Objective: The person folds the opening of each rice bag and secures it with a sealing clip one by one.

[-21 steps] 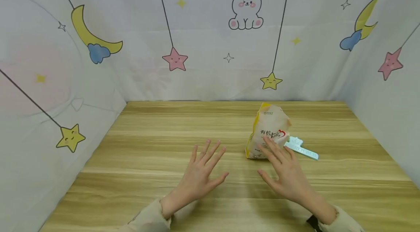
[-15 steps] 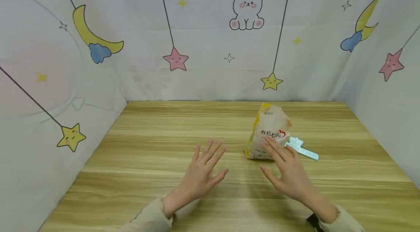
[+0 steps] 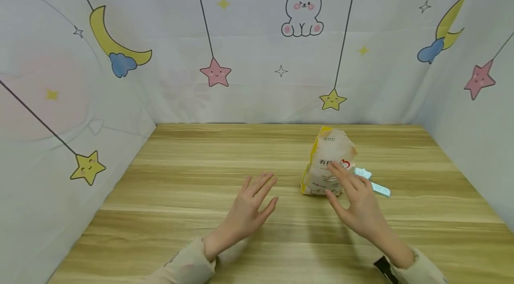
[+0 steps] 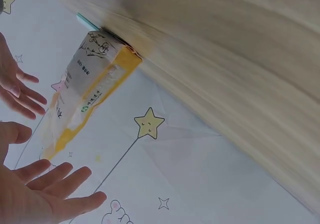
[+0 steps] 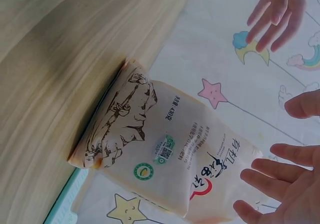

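A cream paper bag (image 3: pixel 331 154) with yellow side panels and printed characters stands upright on the wooden table, right of centre. My right hand (image 3: pixel 357 203) hovers in front of it, fingers spread and slightly bent, overlapping its lower right in the head view. In the right wrist view the bag's printed front (image 5: pixel 170 144) faces that hand. To the left, my left hand (image 3: pixel 250 210) is held over the table, fingers extended and thumb apart, holding nothing. Behind the bag's right side lies a light-blue plastic clip (image 3: pixel 379 189), partly hidden by my right hand.
The wood-grain table (image 3: pixel 192 154) is bordered at the back and both sides by a white cloth curtain (image 3: pixel 249 34) printed with stars, moons and a rabbit. A small black object (image 3: pixel 385 268) shows at the right sleeve.
My right hand has shifted slightly right, now covering more of the clip. The left hand's fingers have drawn closer together as it turned a little. Bag and clip stay put.
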Motion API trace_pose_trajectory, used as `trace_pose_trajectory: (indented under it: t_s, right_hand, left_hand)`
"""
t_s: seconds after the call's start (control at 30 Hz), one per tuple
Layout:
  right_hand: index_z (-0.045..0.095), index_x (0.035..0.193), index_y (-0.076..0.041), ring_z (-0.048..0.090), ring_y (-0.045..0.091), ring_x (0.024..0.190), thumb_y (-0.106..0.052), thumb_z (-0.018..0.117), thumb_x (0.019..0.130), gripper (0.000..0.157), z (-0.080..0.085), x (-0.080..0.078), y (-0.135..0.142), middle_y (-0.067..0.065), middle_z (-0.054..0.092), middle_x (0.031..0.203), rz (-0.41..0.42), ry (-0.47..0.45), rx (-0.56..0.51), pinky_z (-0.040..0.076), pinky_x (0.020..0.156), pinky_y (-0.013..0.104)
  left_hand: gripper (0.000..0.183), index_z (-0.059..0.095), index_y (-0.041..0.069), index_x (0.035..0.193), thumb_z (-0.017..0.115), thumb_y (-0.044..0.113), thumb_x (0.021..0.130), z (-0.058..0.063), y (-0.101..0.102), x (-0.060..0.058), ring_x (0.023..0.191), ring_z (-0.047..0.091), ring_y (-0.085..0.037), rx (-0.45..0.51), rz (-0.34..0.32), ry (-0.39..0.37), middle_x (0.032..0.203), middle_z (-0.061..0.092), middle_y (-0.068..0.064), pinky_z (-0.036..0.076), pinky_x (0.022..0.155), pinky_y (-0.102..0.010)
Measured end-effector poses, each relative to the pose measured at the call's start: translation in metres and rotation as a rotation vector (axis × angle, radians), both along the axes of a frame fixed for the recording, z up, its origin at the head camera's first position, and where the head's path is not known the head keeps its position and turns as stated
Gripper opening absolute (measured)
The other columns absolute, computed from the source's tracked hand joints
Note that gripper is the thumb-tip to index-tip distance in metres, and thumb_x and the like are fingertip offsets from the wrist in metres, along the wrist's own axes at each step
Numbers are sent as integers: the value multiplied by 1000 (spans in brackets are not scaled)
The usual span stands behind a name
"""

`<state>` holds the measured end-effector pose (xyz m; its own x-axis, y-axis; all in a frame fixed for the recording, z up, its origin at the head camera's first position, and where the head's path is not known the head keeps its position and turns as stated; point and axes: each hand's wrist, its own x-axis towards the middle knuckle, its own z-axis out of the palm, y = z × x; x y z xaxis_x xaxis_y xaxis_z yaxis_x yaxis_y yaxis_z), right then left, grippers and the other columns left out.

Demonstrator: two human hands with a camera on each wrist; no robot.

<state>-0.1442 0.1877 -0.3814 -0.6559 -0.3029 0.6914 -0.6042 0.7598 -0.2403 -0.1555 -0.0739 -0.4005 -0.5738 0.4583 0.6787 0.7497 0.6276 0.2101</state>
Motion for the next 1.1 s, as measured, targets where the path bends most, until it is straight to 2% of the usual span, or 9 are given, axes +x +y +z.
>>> trace_pose_trajectory:
  t_s: [0.2,0.43,0.67,0.8,0.9,1.1]
  right_hand:
    - [50,125,-4,52,32,108,-11,66,72,55,3,-3,2,16,52,126,-5,12,-51,34,86,47]
    - [51,124,-4,52,35,107,-8,66,72,55,9,-4,3,17,52,126,-23,12,-84,35,80,51]
    - [51,123,-3,52,37,107,-1,64,73,52,13,-7,6,18,52,126,-13,-6,-143,37,86,53]
    - [51,123,-2,51,35,110,4,62,74,50,16,-10,8,19,53,124,4,3,-189,36,99,28]
    - [52,122,-2,52,27,111,5,62,75,49,18,-11,9,18,54,122,4,5,-227,28,97,8]
    - [57,116,-3,50,0,106,9,60,74,43,20,-15,10,15,61,113,-3,22,-324,37,79,8]
  left_hand:
    - [44,53,2,120,63,14,79,6,2,-4,111,54,-27,13,-25,48,121,56,-14,43,89,-51]
    - [42,55,2,117,65,11,77,14,5,-10,108,57,-26,17,-43,108,116,60,-13,45,86,-48]
    - [37,58,2,113,64,12,78,19,7,-15,107,58,-24,33,-55,138,113,62,-11,47,85,-46]
    - [34,59,1,111,64,12,79,20,9,-18,102,60,-24,55,-74,183,108,63,-10,48,84,-40]
    - [32,59,2,110,62,11,80,21,11,-20,98,60,-21,80,-89,198,104,64,-9,48,84,-32]
    - [27,60,3,108,59,12,82,26,21,-27,93,59,-18,115,-106,221,100,62,-7,48,81,-27]
